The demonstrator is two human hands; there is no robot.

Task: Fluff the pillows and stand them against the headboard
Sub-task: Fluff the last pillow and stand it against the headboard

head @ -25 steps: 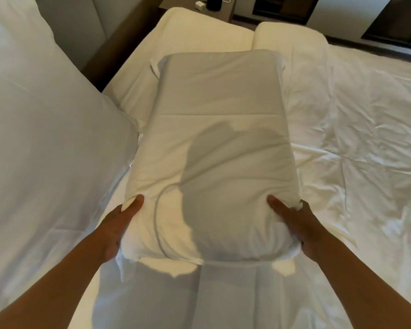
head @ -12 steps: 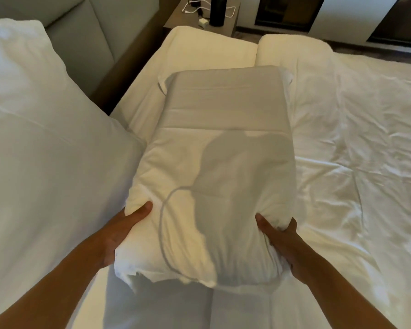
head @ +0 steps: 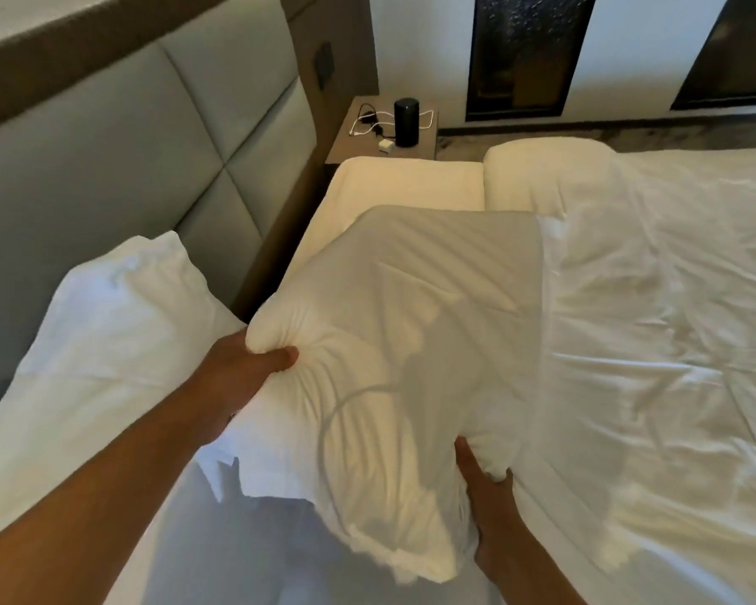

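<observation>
Centrally, a plump white cotton pillow, lying flat a second ago, is now lifted and tilted off the white-sheeted bed. Left hand bunches its near-left edge, fingers clenched into the fabric; right hand cups the lower corner, fingers buried in it. Fluffing appears underway; standing remains. A second white pillow leans on the grey padded headboard; beyond, a wooden nightstand.
</observation>
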